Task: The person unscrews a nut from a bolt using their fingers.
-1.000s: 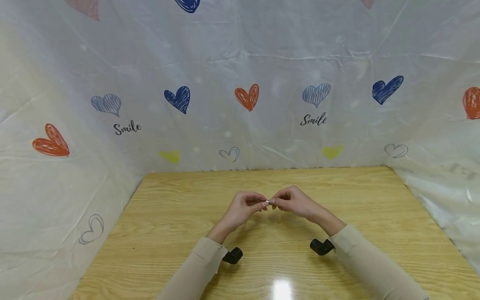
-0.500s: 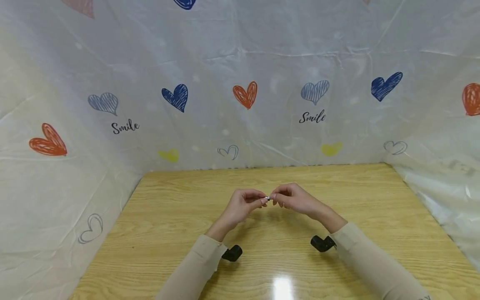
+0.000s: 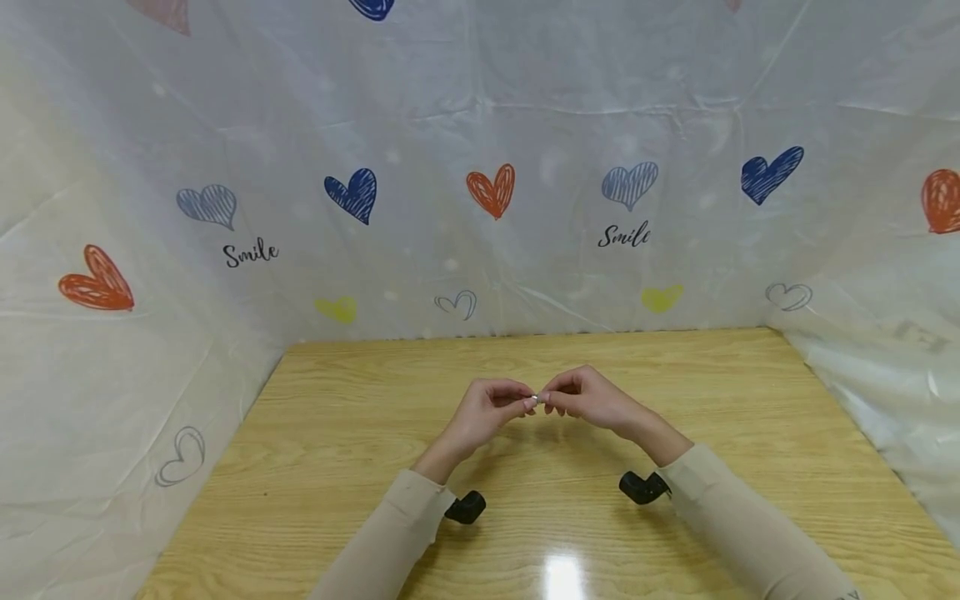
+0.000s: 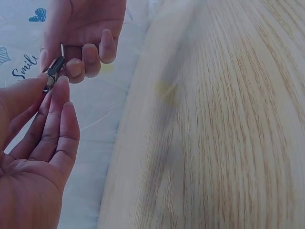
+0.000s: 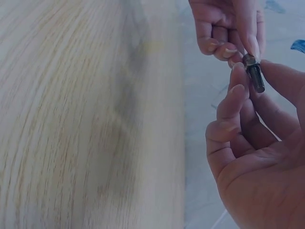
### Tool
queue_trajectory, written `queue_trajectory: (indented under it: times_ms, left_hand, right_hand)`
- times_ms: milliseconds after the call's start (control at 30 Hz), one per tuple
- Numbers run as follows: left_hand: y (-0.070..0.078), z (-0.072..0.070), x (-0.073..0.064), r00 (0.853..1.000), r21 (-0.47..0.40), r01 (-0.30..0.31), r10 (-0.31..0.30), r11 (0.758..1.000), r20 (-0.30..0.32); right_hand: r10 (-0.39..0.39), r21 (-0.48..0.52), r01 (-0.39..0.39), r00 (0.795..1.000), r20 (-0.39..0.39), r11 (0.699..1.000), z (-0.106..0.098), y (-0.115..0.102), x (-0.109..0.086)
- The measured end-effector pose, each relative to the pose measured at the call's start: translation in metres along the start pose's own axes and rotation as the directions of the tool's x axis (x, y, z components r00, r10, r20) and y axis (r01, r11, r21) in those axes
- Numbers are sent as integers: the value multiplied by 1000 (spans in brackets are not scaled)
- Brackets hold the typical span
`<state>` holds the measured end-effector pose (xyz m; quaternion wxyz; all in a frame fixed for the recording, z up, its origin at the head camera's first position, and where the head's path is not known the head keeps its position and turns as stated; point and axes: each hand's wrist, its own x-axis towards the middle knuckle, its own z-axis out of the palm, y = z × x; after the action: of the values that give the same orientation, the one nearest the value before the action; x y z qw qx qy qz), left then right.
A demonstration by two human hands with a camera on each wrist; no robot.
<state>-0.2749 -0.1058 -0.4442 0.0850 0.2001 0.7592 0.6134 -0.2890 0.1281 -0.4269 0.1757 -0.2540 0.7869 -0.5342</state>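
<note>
A small dark threaded bolt point(image 5: 257, 80), with a shiny hex nut point(image 4: 52, 73) close to its head end, is held between the two hands above the table. My left hand point(image 3: 480, 417) pinches the head end between thumb and fingertips. From the other side, the thumb and index fingertip of my right hand point(image 3: 592, 404) pinch around the nut. In the right wrist view the threaded shank points toward the right palm. Fingertips cover part of the head and nut. The other right fingers are loosely curled.
Below the hands lies a wood-grain table point(image 3: 360, 417). White sheeting point(image 3: 555, 150) printed with hearts and "Smile" hangs behind it and at both sides. Black curved camera mounts point(image 3: 467, 507) stick out from the sleeves.
The right fingertips have shifted in against the left ones, covering more of the metal than half a second ago. Both hands otherwise stay almost in place. The head view has shifted slightly.
</note>
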Motion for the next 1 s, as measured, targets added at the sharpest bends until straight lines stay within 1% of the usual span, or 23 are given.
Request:
queue_trajectory:
  times_ms: [67, 100, 233, 300, 333, 433, 533, 633, 733, 833, 1000]
  left_hand:
    - [0, 0, -1, 1000, -6, -2, 2, 1000, -1]
    - [3, 0, -3, 1000, -4, 0, 0, 1000, -3]
    - [2, -1, -3, 1000, -17, -7, 7, 1000, -1]
    - [0, -1, -2, 1000, -30, -10, 9, 1000, -1]
    - [-4, -2, -1, 1000, -41, -13, 13, 999, 0]
    - [-6, -1, 0, 1000, -52, -13, 13, 999, -8]
    - [-6, -2, 0, 1000, -46, -9, 9, 999, -15]
    - [-5, -2, 0, 1000, -36, -6, 5, 999, -11]
    - [-4, -3, -1, 1000, -25, -9, 9, 1000, -3]
    - [-3, -3, -2, 1000, -16, -9, 9, 1000, 4]
    - [-2, -4, -5, 1000, -8, -5, 5, 1000, -5]
  right_hand:
    - [-2, -3, 2, 1000, -6, 1000, 1, 0, 1]
    - [-1, -4, 1, 1000, -8, 1000, 2, 1, 1]
    - [-5, 4, 6, 1000, -18, 1000, 3, 0, 0]
    - [0, 20, 1, 1000, -21, 1000, 3, 0, 0]
    - [1, 26, 0, 1000, -22, 1000, 2, 0, 0]
    - [12, 17, -11, 999, -36, 1000, 1, 0, 1]
    - [11, -13, -11, 999, -38, 1000, 0, -1, 1]
    - [9, -27, -10, 1000, -17, 1000, 1, -3, 1]
    - [11, -22, -11, 1000, -2, 1000, 3, -5, 2]
    - [0, -16, 0, 1000, -8, 1000, 6, -6, 2]
    - [-1, -9, 1, 1000, -23, 1000, 9, -7, 3]
